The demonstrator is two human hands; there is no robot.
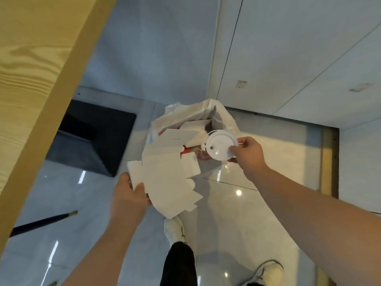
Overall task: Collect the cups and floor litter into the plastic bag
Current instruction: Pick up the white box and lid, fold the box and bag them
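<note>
Forearms first, mine, low in the view, with two pale shoes [174, 229] on the glossy floor [233, 213] between them. Moving out from there, my left hand [128, 198] has its grip closed on the near corner of a flattened white cardboard sheet [165, 182], thumb on top, fingers hidden underneath. That sheet's long axis runs from the hand up and away toward the plastic bag [226, 118], and its far end already overlaps the bag's near rim. Just right of the sheet, my right hand [248, 151] pinches a white cup lid [221, 145] by its edge, thumb on the top face, the lid turned face up toward me. Whether a cup hangs below it I cannot tell; a thin stick seems to poke out beside the fingers.

Here's what matters: the lid sits right over the bag's mouth, on the right side of the opening, so the right hand is the nearer one and looks ready to let go straight down. The cardboard needs more, I reckon: a push forward and a tilt to slide it in among the folded white pieces already inside the bag. Beyond the bag, pale wall panels. Left of the bag, a dark mat [97, 139] and the edge of a wooden worktop [37, 69].
</note>
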